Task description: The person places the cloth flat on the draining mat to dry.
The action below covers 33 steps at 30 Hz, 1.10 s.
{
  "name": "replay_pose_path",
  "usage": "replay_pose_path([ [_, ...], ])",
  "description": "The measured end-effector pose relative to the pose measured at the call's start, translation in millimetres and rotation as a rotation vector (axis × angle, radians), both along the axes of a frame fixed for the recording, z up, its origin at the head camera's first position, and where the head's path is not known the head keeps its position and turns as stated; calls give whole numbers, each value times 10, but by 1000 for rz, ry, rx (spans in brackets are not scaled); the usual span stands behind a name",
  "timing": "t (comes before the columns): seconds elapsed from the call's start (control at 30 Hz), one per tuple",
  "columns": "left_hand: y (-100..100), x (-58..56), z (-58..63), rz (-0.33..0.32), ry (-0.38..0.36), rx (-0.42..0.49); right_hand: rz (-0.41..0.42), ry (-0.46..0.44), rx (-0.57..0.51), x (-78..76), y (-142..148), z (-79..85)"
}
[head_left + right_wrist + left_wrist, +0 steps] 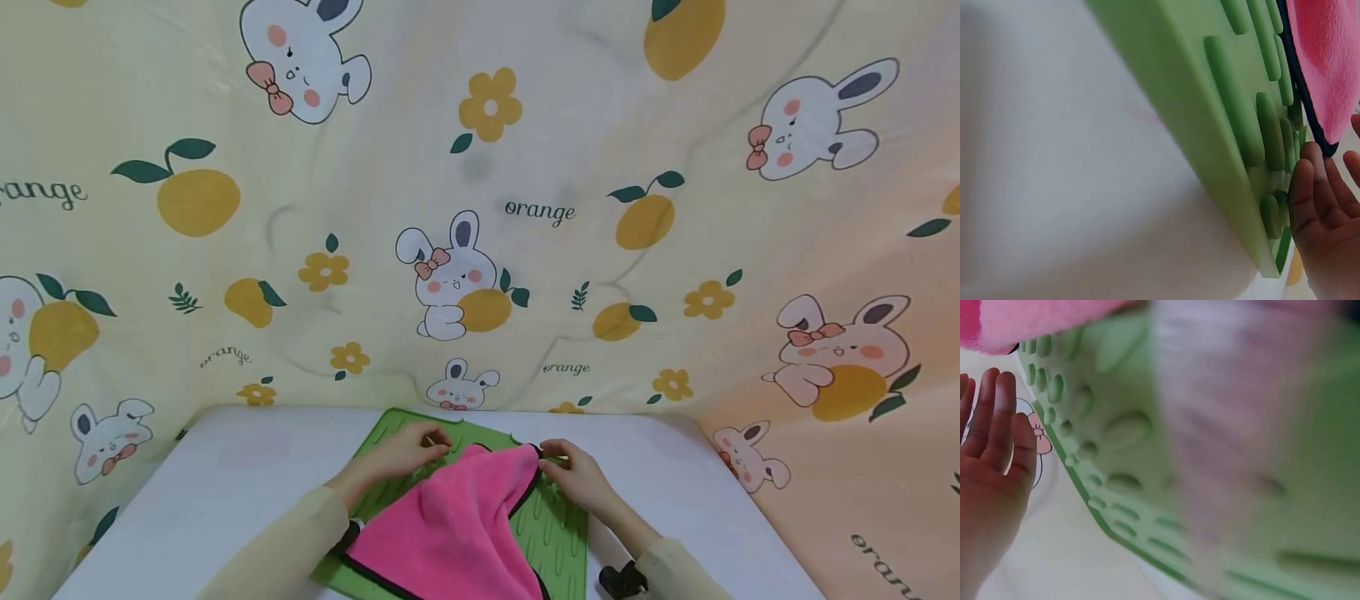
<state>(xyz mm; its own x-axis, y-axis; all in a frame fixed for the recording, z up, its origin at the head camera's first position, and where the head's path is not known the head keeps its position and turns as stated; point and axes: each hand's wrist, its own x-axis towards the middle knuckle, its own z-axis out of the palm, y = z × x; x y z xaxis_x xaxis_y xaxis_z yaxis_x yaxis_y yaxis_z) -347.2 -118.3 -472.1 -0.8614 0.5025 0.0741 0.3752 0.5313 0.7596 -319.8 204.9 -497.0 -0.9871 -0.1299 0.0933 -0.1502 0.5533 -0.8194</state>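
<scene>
A pink cloth [457, 517] with dark edging lies bunched over a green mat [551, 533] with raised oblong ridges. At the cloth's far right corner my right hand [577, 477] pinches the edging between thumb and index finger. In the right wrist view the cloth [1325, 69] comes down to a dark-edged corner by the fingertips of the right hand [1329, 219]. My left hand [401, 454] is over the mat's far left part, just left of the cloth, its fingers loosely bent around nothing. The left wrist view shows the left hand [994, 444] with extended fingers below the cloth [1041, 319].
A white table [247, 467] carries the mat. Behind it hangs a curtain [480, 167] printed with rabbits and oranges. A black object [622, 579] is beside my right wrist. A blurred pale strip [1235, 412] crosses the left wrist view.
</scene>
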Motion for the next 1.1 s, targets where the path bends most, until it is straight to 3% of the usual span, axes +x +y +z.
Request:
replay_pose_path([
  [0.3,201,-104,-44,0,-31,-9,32,-17,-5,-102,1,-96],
  [0.73,295,-177,-166,-5,-59,-2,62,-15,15,-66,-14,-127],
  [1.1,212,-198,-44,15,-8,95,29,24,1,-69,61,-53],
])
